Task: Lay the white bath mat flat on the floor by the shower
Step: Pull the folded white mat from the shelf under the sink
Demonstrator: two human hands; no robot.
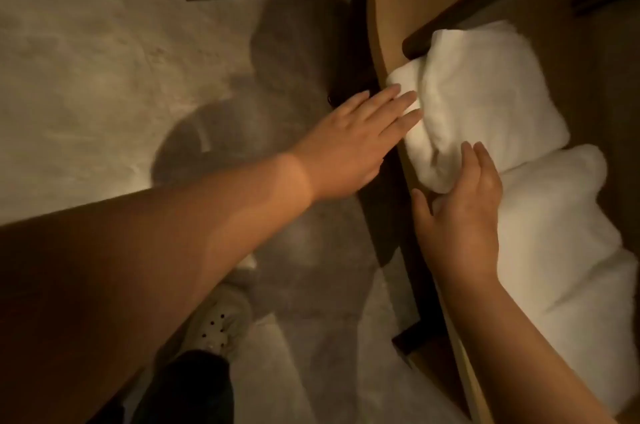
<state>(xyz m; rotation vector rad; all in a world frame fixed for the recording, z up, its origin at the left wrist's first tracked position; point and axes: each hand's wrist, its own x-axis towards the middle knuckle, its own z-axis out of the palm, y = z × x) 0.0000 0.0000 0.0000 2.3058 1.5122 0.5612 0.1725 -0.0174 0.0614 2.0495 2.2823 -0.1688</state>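
Grey floor, dim light; a pale shoe low down. Left hand reaches across, fingers straight, tips touching the near edge of the white bath mat. Mat is folded in a bundle on a curved wooden shelf, not on the floor. Right hand lies spread against the mat's lower end, fingers loose, not clamped. Hands are apart. Second white bundle is just beside it, further right.
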